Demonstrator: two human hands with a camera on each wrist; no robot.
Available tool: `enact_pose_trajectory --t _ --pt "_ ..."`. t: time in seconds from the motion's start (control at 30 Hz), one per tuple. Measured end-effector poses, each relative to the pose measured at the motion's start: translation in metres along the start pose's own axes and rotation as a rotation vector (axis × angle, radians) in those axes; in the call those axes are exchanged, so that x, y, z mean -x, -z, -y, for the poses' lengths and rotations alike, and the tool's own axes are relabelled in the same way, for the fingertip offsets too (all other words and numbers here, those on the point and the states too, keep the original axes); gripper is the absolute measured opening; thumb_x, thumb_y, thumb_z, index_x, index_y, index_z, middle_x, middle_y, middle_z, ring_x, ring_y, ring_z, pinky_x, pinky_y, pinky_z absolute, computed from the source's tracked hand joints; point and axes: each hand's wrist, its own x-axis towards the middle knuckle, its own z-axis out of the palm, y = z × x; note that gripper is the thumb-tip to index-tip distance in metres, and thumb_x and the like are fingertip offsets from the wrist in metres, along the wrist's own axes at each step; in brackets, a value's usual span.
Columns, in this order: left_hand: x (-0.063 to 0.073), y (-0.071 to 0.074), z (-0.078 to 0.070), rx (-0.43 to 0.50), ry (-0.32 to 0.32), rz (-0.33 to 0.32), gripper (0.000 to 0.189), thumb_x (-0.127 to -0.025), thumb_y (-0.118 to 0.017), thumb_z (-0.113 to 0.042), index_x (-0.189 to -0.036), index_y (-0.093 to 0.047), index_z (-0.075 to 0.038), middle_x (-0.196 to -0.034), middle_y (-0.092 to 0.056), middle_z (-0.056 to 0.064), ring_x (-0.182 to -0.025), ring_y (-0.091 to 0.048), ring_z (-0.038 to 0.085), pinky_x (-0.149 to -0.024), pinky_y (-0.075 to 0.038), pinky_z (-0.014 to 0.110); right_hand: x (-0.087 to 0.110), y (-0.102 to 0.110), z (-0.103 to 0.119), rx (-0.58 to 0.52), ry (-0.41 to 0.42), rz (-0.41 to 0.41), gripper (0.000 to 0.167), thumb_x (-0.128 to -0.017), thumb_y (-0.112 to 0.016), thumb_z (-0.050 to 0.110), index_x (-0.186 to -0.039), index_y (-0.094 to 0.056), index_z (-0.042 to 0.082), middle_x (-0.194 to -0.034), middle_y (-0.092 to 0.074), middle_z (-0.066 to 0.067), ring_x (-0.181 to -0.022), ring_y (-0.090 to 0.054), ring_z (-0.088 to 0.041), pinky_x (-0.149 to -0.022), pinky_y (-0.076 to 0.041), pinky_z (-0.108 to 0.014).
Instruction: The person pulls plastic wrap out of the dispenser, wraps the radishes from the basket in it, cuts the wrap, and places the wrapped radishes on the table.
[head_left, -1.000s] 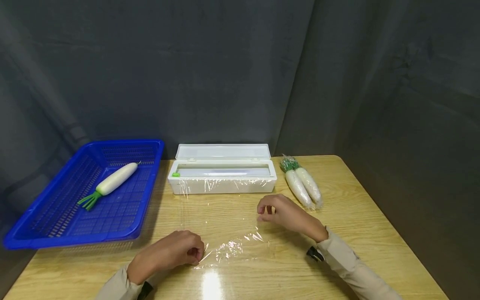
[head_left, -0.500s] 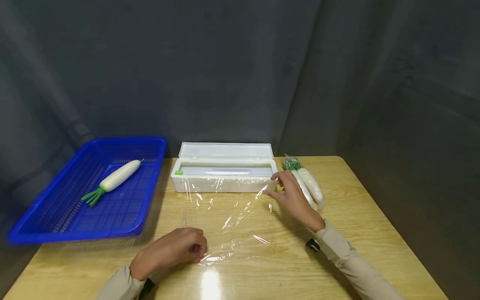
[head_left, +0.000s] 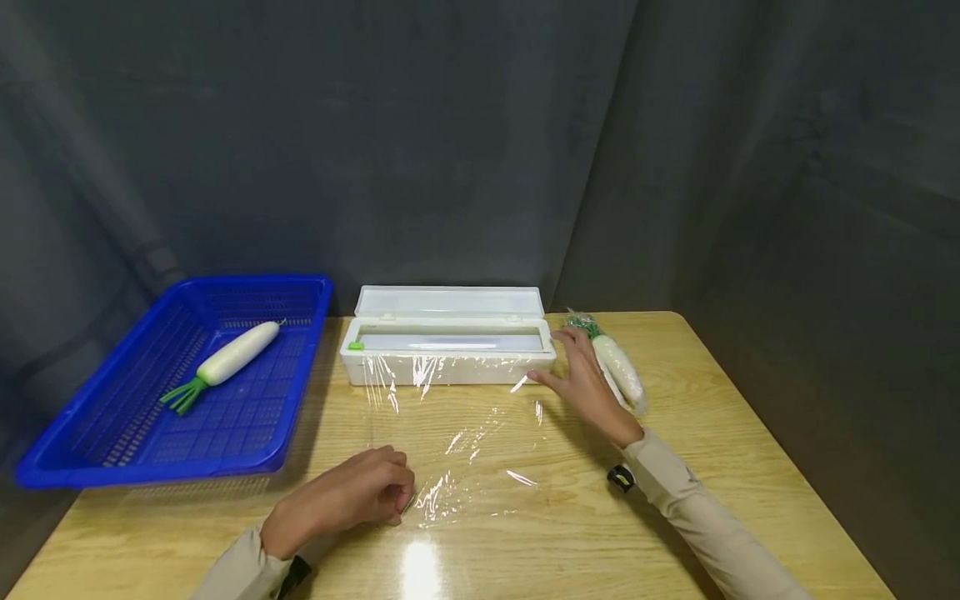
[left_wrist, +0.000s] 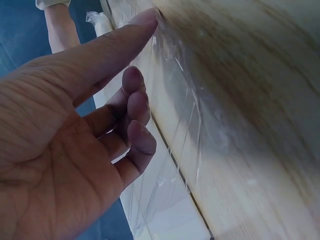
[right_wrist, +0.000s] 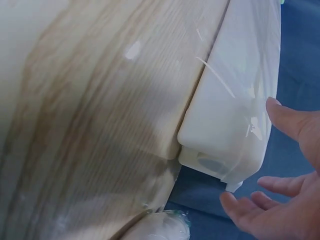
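A sheet of clear cling film stretches over the table from a white cling film dispenser, whose lid is tipped back. Inside lies a pale roll, with a green slider at the left end. My left hand pinches the film's near edge between thumb and index finger; its other fingers are loosely bent in the left wrist view. My right hand is at the dispenser's right end, fingers spread. In the right wrist view its thumb is right at the box's edge.
At the right, two film-wrapped white radishes lie on the wooden table, partly behind my right hand. A blue basket at the left holds one bare white radish. Dark curtain hangs behind and beside the table.
My right hand has moved from above the table up to the dispenser's right end, its fingers spreading. My left hand keeps its pinch on the film, almost in place.
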Motion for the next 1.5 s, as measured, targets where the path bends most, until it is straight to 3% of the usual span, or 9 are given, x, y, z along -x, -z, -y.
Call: enact_pose_trajectory --t 0.17,0.37,0.5,0.87,1.17,1.5 --pt "0.002 -0.001 0.000 0.000 -0.011 -0.017 0.032 -0.074 -0.093 -0.017 -0.076 -0.061 -0.024 -0.076 -0.050 -0.014 -0.077 -0.039 -0.004 -0.067 -0.036 0.014 -0.005 -0.001 -0.003 -0.046 -0.073 0.067 0.078 -0.092 -0.083 0.021 -0.150 -0.043 -0.012 -0.162 -0.030 -0.033 -0.152 -0.028 -0.050 -0.121 -0.030 -0.063" --pt "0.005 0.000 0.001 0.004 0.005 -0.015 0.031 -0.074 -0.091 -0.026 -0.077 -0.060 -0.025 -0.078 -0.051 -0.015 -0.078 -0.039 -0.004 -0.069 -0.037 0.016 -0.007 -0.004 -0.007 -0.038 -0.090 0.112 0.087 -0.096 -0.078 0.026 -0.156 -0.031 -0.016 -0.166 -0.024 -0.033 -0.155 -0.022 -0.051 -0.123 -0.026 -0.063" --pt "0.005 0.002 0.001 0.012 0.019 -0.031 0.028 -0.079 -0.089 -0.031 -0.080 -0.061 -0.026 -0.080 -0.051 -0.016 -0.077 -0.041 -0.005 -0.067 -0.039 0.016 -0.008 -0.004 -0.006 -0.039 -0.100 0.120 0.085 -0.096 -0.078 0.025 -0.155 -0.032 -0.015 -0.165 -0.026 -0.034 -0.154 -0.024 -0.051 -0.123 -0.026 -0.061" --pt "0.003 0.007 -0.004 -0.075 0.048 -0.136 0.016 -0.087 -0.084 -0.029 -0.096 -0.072 -0.023 -0.093 -0.057 -0.017 -0.083 -0.050 -0.002 -0.071 -0.047 0.022 -0.011 -0.005 -0.009 -0.052 -0.020 0.052 0.073 -0.094 -0.079 0.013 -0.147 -0.042 -0.019 -0.155 -0.039 -0.041 -0.146 -0.039 -0.052 -0.116 -0.038 -0.059" --pt "0.000 0.017 -0.003 -0.166 -0.022 -0.298 0.014 -0.088 -0.083 -0.024 -0.095 -0.071 -0.021 -0.095 -0.062 -0.013 -0.084 -0.057 0.001 -0.072 -0.052 0.025 -0.013 -0.004 -0.010 -0.076 -0.010 0.052 0.067 -0.094 -0.078 0.011 -0.148 -0.046 -0.014 -0.155 -0.043 -0.036 -0.143 -0.047 -0.046 -0.114 -0.043 -0.055" --pt "0.001 0.036 0.003 -0.253 -0.019 -0.417 0.020 -0.088 -0.083 -0.013 -0.103 -0.071 -0.017 -0.104 -0.067 -0.006 -0.094 -0.066 0.012 -0.077 -0.056 0.036 -0.012 -0.004 -0.012 -0.077 -0.017 0.053 0.068 -0.094 -0.078 0.013 -0.147 -0.046 -0.016 -0.154 -0.043 -0.037 -0.144 -0.045 -0.046 -0.114 -0.043 -0.055"
